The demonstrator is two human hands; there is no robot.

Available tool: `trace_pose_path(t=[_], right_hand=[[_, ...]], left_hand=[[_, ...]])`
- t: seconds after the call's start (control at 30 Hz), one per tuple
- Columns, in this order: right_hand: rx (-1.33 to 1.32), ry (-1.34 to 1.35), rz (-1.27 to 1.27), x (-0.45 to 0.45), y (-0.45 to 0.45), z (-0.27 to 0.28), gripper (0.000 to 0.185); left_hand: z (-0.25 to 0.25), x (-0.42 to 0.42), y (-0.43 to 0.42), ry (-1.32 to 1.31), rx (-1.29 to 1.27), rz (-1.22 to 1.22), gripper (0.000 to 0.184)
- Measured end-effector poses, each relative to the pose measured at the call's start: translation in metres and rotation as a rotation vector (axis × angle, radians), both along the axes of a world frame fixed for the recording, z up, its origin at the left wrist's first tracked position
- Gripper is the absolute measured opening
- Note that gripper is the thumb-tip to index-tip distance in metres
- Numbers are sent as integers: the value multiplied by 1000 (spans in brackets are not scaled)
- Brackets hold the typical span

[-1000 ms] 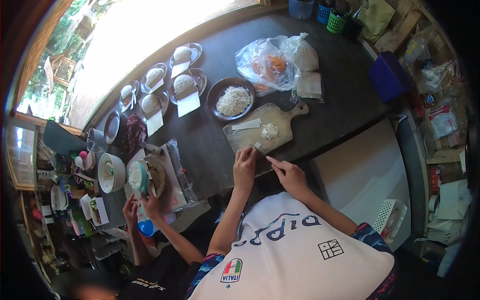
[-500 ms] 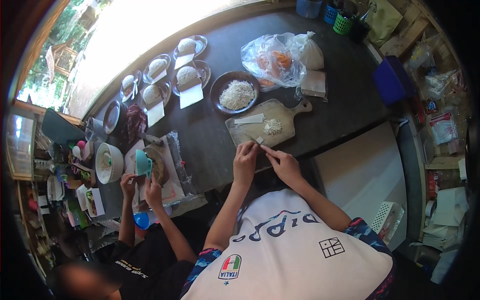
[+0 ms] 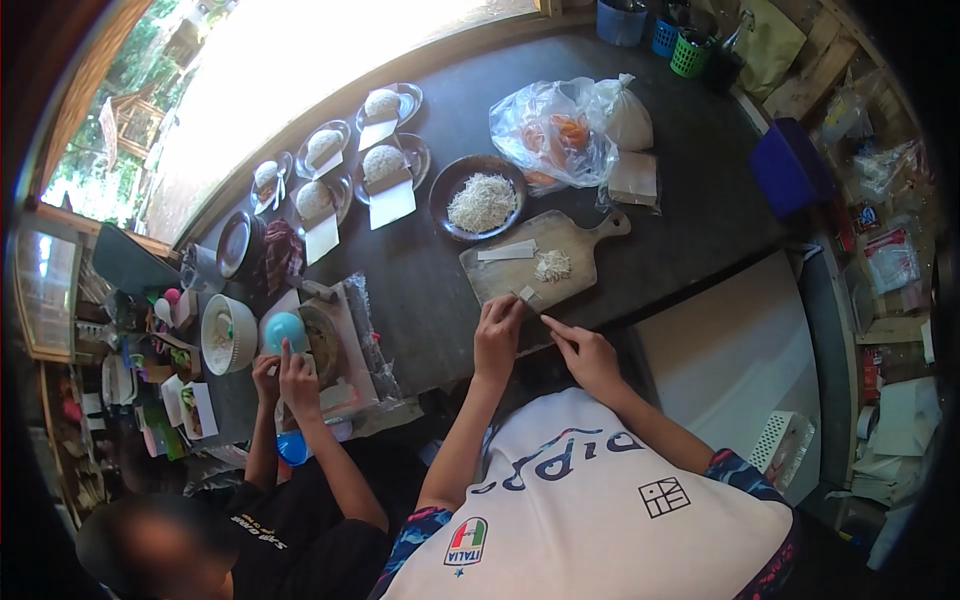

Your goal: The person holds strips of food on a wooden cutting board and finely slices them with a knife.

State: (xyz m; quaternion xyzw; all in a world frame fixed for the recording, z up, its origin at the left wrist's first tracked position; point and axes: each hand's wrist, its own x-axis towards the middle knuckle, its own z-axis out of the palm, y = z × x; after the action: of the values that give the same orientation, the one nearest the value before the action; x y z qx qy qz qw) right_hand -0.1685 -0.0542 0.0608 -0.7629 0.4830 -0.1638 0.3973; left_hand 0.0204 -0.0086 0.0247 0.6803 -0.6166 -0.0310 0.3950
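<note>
Near the board's front edge, my left hand (image 3: 497, 335) is closed, fingertips pinched over something too small and hidden to name. A small white piece (image 3: 527, 293) shows just beyond those fingertips. My right hand (image 3: 585, 352) is closed with its index finger stretched forward, around what looks like a small knife (image 3: 537, 302); most of it is hidden. On the wooden cutting board (image 3: 490, 282) lie a flat white strip (image 3: 507, 250) and a small heap of pale shreds (image 3: 552, 265). Behind the board stands a dark bowl (image 3: 438, 202) with more pale shreds (image 3: 482, 204).
Several plates with rice mounds (image 3: 385, 165) and white cards stand along the window side. A clear bag with orange contents (image 3: 555, 132) lies beyond the board. To the left, a co-worker's hands (image 3: 297, 385) hold a turquoise bowl (image 3: 284, 332) near a white basin (image 3: 229, 335).
My right hand has drawn slightly back from my left fingertips. The co-worker has tipped the turquoise bowl so its rounded underside shows. The whole view has shifted a little.
</note>
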Motion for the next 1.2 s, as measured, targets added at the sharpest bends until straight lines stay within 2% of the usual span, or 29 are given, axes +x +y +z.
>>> trace_pose_path(t=[0.2,0.4,0.6,0.8,0.9,1.0,1.2], right_hand=[[-70,-17,21,20,-11,-10,36],[31,10,-1,-12,7,8,36],[-47,-33,26,19,-12,-6,36],[14,-61,-18,-8,7,4,36],[56,1,18,9,-8,4,37],[-11,-45,26,20,-12,-10,38],[34,-22,4,-2,3,3,37]], left_hand=[[0,-2,1,-13,21,32,22],[0,-1,1,10,2,24,19],[1,-1,1,-26,-14,20,19],[1,-2,1,-33,19,22,21],[1,0,2,-48,25,5,21],[6,-1,2,-7,4,9,19],[3,0,3,4,40,20,21]])
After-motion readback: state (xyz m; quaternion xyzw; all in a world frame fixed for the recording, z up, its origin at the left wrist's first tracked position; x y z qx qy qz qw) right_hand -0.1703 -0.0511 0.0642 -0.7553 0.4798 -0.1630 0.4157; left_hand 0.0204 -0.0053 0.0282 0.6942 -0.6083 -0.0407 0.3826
